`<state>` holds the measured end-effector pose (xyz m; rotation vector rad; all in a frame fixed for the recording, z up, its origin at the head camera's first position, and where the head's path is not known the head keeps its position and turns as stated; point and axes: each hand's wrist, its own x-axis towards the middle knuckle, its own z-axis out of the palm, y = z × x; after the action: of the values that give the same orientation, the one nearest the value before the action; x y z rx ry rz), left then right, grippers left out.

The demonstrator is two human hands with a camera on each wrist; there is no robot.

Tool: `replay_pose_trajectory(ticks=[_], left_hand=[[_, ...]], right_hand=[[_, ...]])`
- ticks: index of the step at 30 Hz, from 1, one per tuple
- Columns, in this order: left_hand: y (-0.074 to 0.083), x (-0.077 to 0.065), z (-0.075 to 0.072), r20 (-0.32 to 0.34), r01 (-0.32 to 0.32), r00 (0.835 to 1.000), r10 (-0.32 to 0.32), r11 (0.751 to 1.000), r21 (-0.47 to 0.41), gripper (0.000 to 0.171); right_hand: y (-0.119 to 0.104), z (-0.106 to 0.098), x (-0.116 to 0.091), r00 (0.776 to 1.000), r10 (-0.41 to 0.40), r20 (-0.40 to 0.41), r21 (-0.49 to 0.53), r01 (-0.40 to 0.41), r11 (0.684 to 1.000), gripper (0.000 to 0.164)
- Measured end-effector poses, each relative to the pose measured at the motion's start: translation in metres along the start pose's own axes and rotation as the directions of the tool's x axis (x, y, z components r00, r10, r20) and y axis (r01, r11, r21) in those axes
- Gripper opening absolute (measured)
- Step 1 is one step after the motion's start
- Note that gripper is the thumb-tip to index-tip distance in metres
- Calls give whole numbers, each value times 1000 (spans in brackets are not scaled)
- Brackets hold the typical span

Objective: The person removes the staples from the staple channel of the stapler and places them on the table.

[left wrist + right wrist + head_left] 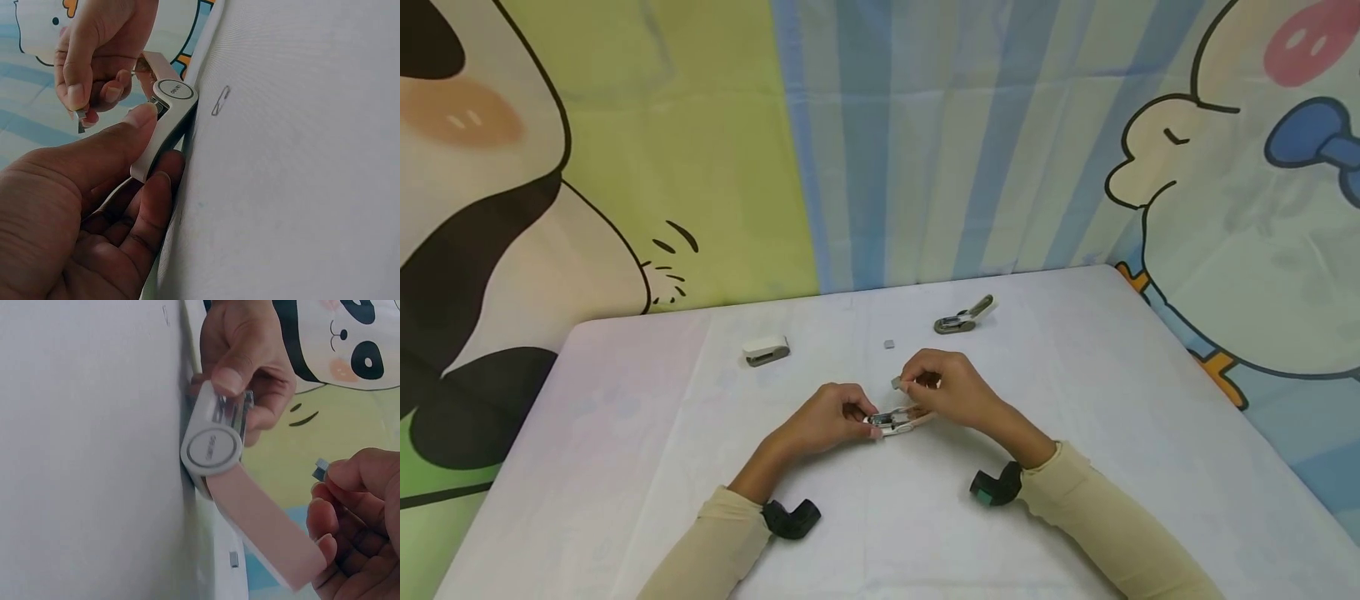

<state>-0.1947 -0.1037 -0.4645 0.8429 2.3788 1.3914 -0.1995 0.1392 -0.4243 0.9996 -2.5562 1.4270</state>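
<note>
My left hand (835, 417) grips the front end of a pale pink and white stapler (898, 422) between thumb and fingers, low over the white table. In the left wrist view the stapler (172, 119) is unfolded, its top arm swung back. My right hand (953, 387) pinches a short strip of staples (320, 469) between thumb and index finger, held apart from the stapler's channel. Its lower fingers touch the end of the stapler's pink arm (269, 525), as the right wrist view shows.
On the white table (1075, 367), a closed white and grey stapler (766, 351) stands at the back left. An opened stapler (962, 319) lies at the back right. Another small staple strip (889, 343) sits between them. A printed cloth (917, 142) hangs behind the table.
</note>
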Motion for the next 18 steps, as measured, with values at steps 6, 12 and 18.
replay_pose_trajectory(ticks=[6, 12, 18], left_hand=[[-1, 1, 0, 8, 7, 1000, -7, 1000, -18, 19], [0, 1, -1, 10, 11, 1000, -10, 1000, -17, 19], [-1, 0, -1, 15, 18, 1000, -18, 1000, -17, 18]], right_hand=[[2, -6, 3, 999, 14, -47, -34, -15, 999, 6], [-25, -14, 4, 999, 3, -52, -19, -4, 1000, 6], [2, -7, 4, 999, 9, -49, -4, -9, 1000, 8]])
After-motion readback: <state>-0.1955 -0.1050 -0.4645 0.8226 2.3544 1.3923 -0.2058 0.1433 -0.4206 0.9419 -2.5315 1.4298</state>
